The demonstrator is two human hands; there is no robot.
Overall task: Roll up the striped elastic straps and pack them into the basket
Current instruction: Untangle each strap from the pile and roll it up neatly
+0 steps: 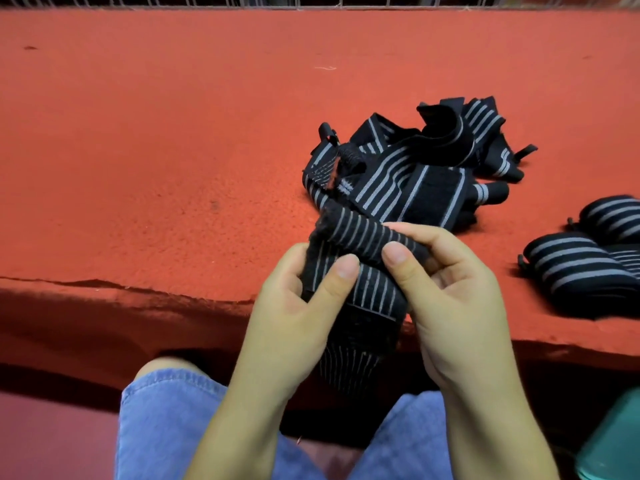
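Strap in hand: a striped elastic strap (360, 271) is held over the near edge of the red table (156, 168), its top end turned into a short tight roll, the loose tail hanging toward the lap
Rolling well: I judge the roll wants steady tension and square edges, so the stripes line up turn on turn
Left hand (298, 306): grips the flat part below the roll, thumb pressed on top
Right hand (446, 289): fingers curl round the roll's right end, thumb pinching its front
Loose pile (415, 161): unrolled straps tangled just beyond the hands
Finished rolls (585, 258): lying at the right
Basket: a green rim (613, 441) at lower right may be it; I cannot tell
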